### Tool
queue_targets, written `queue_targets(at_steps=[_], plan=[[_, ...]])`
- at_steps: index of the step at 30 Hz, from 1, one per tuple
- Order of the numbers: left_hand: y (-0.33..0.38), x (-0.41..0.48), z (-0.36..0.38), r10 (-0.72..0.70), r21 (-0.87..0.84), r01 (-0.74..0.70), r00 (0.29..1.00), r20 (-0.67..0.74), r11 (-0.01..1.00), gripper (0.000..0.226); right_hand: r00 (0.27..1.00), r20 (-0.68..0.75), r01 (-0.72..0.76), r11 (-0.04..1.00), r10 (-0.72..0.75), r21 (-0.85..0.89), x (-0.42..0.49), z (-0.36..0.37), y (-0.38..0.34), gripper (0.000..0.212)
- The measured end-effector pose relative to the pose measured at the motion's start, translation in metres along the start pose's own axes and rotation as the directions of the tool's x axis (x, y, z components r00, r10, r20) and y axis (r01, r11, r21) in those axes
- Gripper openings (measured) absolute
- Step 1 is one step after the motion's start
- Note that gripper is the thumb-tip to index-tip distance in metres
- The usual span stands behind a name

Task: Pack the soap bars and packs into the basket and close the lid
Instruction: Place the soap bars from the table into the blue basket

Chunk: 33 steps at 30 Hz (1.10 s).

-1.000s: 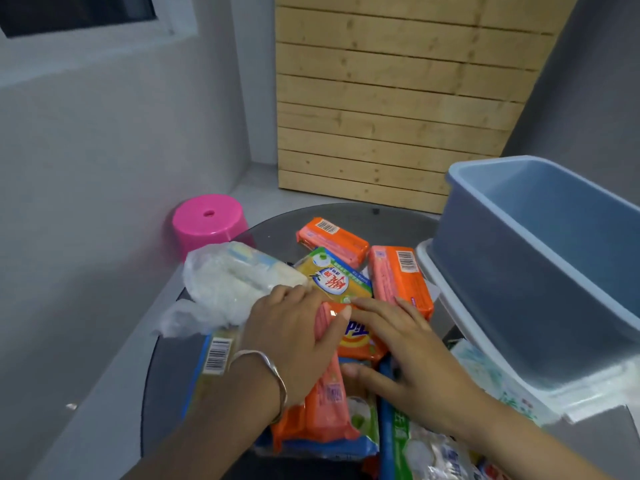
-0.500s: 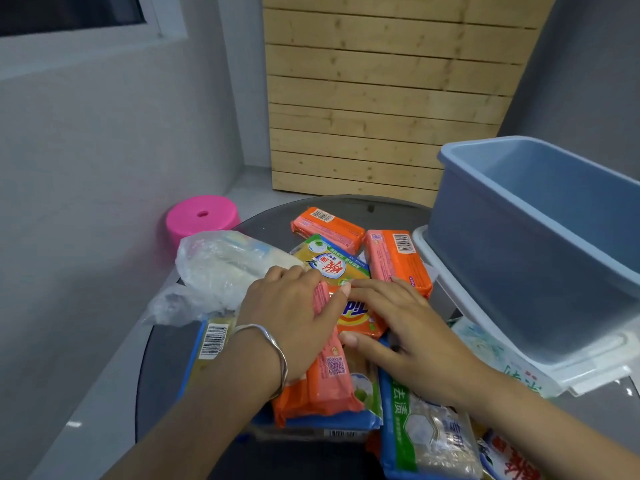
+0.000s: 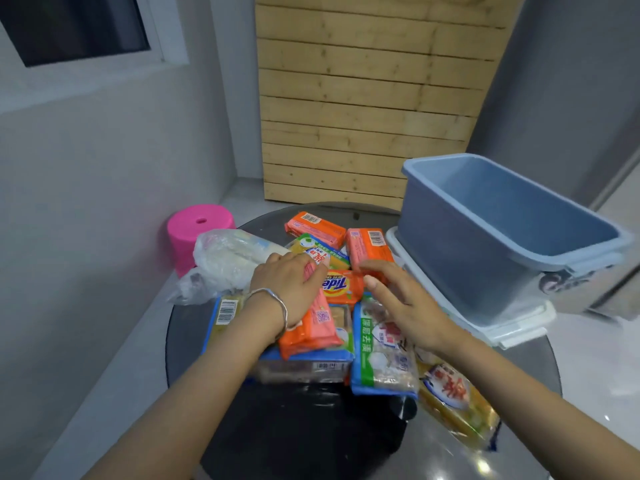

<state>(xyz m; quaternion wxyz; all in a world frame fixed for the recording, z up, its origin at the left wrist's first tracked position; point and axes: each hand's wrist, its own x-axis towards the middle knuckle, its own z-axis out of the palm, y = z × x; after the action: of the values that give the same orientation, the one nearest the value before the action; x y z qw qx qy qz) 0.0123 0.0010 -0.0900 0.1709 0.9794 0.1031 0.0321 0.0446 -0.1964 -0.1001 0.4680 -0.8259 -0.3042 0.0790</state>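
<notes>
Leftmost, off the worktop [image 3: 194, 341] edge, a pink stool [image 3: 197, 233]; just right of it, on the dark round top, a crumpled clear plastic bag [image 3: 225, 261] with pale contents. Next, left hand [image 3: 294, 289], bracelet at the wrist, laid palm-down with fingers loosely together over the near orange soap bar [image 3: 311, 327]; not clearly gripping, more pressing. Long axis of that bar running away from the body, roughly in line with the forearm, stacked on a blue-edged pack [image 3: 304, 362]. Beyond the fingertips, a yellow-green pack [image 3: 311, 247], an orange Tide pack [image 3: 341, 287] between the two hands, and two more orange bars behind, far orange bar [image 3: 315, 226] and right orange bar [image 3: 369, 247]. Then right hand [image 3: 401, 303], fingers spread and slightly lifted, hovering over a green-and-blue pack [image 3: 381, 355], holding nothing. Farther right, a yellow pack [image 3: 453, 400] near the worktop rim. Rightmost, blue basket [image 3: 467, 258], open and seemingly empty, standing on what looks like its white lid [image 3: 512, 330]. Probably nothing packed yet. Basket well to the right of both hands, so right hand nearer; likely a lift and a rightward carry over the near wall.
</notes>
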Motion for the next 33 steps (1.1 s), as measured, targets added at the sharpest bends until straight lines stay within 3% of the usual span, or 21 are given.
queue_targets(at_steps=[3, 6, 9, 14, 17, 20, 23, 27, 30, 33], plan=[[0.004, -0.012, -0.007, 0.07, -0.119, -0.082, 0.992, -0.101, 0.99, 0.044, 0.992, -0.055, -0.107, 0.987, 0.114, 0.117, -0.029, -0.02, -0.008, 0.028], [0.008, -0.034, -0.011, 0.169, -0.186, -0.199, 0.972, -0.164, 0.962, 0.043, 0.969, -0.028, -0.243, 0.968, 0.245, 0.07, -0.055, -0.036, -0.012, 0.033], [0.012, -0.062, -0.012, 0.334, -0.135, -0.361, 0.924, -0.188, 0.923, 0.044, 0.931, 0.013, -0.366, 0.929, 0.366, 0.063, -0.077, -0.04, -0.015, 0.034], [0.021, -0.102, 0.001, 0.462, -0.035, -0.462, 0.887, -0.008, 0.886, 0.057, 0.912, 0.088, -0.404, 0.915, 0.401, 0.01, -0.106, -0.018, -0.021, 0.044], [0.029, -0.118, 0.011, 0.474, 0.1, -0.486, 0.872, 0.123, 0.868, 0.058, 0.921, 0.054, -0.383, 0.922, 0.386, -0.056, -0.118, -0.002, -0.022, 0.051], [0.039, -0.125, 0.018, 0.417, 0.231, -0.468, 0.877, 0.237, 0.853, 0.063, 0.918, 0.102, -0.39, 0.918, 0.382, 0.068, -0.127, 0.001, -0.025, 0.042], [0.048, -0.13, 0.022, 0.44, 0.258, -0.501, 0.86, 0.26, 0.826, 0.064, 0.886, 0.088, -0.463, 0.878, 0.455, 0.122, -0.136, -0.006, -0.041, 0.039], [0.051, -0.138, 0.025, 0.462, 0.101, -0.509, 0.835, 0.298, 0.855, 0.055, 0.865, -0.061, -0.493, 0.866, 0.498, 0.089, -0.139, -0.019, -0.032, 0.04], [0.054, -0.143, 0.031, 0.447, -0.219, -0.4, 0.86, 0.246, 0.89, 0.052, 0.86, -0.067, -0.507, 0.862, 0.506, 0.008, -0.131, -0.021, -0.031, 0.048], [0.066, -0.146, 0.04, 0.333, -0.551, -0.187, 0.926, 0.176, 0.813, 0.056, 0.85, -0.099, -0.52, 0.854, 0.517, -0.004, -0.119, -0.026, -0.033, 0.052]])
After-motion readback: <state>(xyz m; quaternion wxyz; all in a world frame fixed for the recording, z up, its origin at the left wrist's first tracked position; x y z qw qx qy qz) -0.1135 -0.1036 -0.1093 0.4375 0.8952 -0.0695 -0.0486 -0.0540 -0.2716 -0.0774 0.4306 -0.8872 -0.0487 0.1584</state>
